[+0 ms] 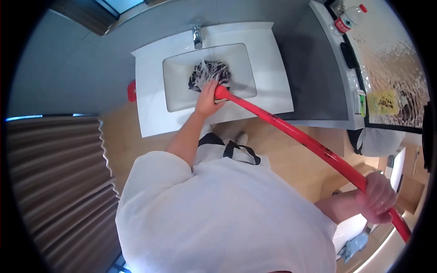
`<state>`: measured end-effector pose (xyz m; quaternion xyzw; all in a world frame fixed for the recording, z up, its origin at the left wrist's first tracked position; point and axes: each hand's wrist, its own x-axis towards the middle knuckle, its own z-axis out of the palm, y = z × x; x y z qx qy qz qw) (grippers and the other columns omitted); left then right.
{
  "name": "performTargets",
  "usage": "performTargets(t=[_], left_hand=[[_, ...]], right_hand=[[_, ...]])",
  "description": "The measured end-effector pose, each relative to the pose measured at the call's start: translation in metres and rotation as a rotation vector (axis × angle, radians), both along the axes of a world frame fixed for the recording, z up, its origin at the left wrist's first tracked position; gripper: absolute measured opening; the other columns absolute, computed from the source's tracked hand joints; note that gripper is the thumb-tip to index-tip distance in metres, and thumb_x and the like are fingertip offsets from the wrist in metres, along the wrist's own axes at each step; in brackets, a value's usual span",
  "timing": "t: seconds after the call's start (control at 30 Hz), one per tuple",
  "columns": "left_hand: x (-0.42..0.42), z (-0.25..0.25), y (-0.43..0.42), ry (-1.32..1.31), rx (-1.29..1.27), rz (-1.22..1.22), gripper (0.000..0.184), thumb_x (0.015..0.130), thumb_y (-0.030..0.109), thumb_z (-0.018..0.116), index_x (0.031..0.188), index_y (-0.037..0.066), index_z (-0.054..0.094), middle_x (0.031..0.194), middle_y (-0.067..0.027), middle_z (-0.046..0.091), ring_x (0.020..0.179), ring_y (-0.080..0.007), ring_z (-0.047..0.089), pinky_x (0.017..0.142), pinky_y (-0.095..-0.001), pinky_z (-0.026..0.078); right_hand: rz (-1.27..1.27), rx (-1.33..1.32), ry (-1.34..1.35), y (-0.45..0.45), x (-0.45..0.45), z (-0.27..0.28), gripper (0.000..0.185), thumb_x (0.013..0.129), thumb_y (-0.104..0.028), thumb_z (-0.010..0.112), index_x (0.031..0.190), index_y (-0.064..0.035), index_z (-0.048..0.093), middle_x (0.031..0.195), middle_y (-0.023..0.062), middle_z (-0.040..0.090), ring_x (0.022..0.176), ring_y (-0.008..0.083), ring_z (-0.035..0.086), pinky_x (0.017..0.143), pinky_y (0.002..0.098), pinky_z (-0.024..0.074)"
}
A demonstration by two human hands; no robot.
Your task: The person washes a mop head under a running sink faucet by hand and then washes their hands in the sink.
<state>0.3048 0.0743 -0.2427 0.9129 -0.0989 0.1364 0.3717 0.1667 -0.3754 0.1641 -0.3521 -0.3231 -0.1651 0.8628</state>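
Observation:
A mop with a long red handle (296, 133) slants from the sink down to the lower right. Its grey-and-white string head (210, 75) lies in the white basin (175, 98), under water running from the chrome faucet (197, 36). My left hand (210, 99) grips the mop at the base of its head, beside the red socket, with some fingers hidden against the strands. Far along the handle, near its end, my right hand (377, 198) is wrapped round it.
The basin is set in a white countertop (152, 109). On a ledge to the right stand a bottle with a red cap (349, 19), a dark object (348, 55) and a small box (360, 102). A brown pleated curtain (63, 182) hangs at left. Something red (132, 91) shows beside the counter.

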Motion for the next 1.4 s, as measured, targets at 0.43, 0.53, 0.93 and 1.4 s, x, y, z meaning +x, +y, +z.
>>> performTargets(t=[0.43, 0.53, 0.93, 1.4], left_hand=[[0.102, -0.064, -0.023, 1.056, -2.084, 0.235, 0.070, 0.099, 0.065, 0.039, 0.138, 0.011, 0.059, 0.138, -0.0114, 0.061, 0.130, -0.0375, 0.055, 0.112, -0.0619, 0.037], [0.116, -0.057, -0.032, 0.609, -2.461, 0.106, 0.061, 0.100, 0.054, 0.033, 0.139, 0.013, 0.058, 0.140, -0.0096, 0.060, 0.132, -0.0359, 0.052, 0.113, -0.0606, 0.036], [0.105, 0.012, -0.005, 0.698, -2.557, -0.191, 0.060, 0.098, 0.055, 0.039, 0.143, 0.019, 0.054, 0.147, -0.0099, 0.053, 0.135, -0.0361, 0.049, 0.113, -0.0580, 0.036], [0.092, -0.020, 0.065, 0.658, -0.268, 0.597, 0.064, 0.083, 0.037, 0.070, 0.136, 0.006, 0.052, 0.140, -0.0307, 0.047, 0.128, -0.0443, 0.050, 0.108, -0.0637, 0.036]], right_hand=[[0.596, -0.450, -0.475, 0.167, 0.040, 0.137, 0.030, 0.078, -0.029, 0.082, 0.062, -0.0178, 0.059, 0.051, -0.0084, 0.054, 0.042, 0.0045, 0.053, 0.046, 0.0159, 0.0473], [0.520, -0.496, -0.524, 0.197, 0.038, 0.155, 0.028, 0.086, -0.031, 0.075, 0.069, -0.0156, 0.059, 0.054, -0.0082, 0.053, 0.045, 0.0052, 0.053, 0.046, 0.0178, 0.0481], [-0.115, -0.460, -0.292, 0.161, 0.009, 0.202, 0.040, 0.098, -0.040, 0.060, 0.069, -0.0135, 0.050, 0.055, -0.0095, 0.047, 0.045, 0.0024, 0.047, 0.045, 0.0182, 0.0423], [0.353, -0.182, -0.350, 0.237, 0.146, 0.037, 0.028, 0.075, -0.007, 0.078, 0.060, -0.0159, 0.055, 0.050, -0.0086, 0.054, 0.041, 0.0020, 0.051, 0.042, 0.0149, 0.0399]])
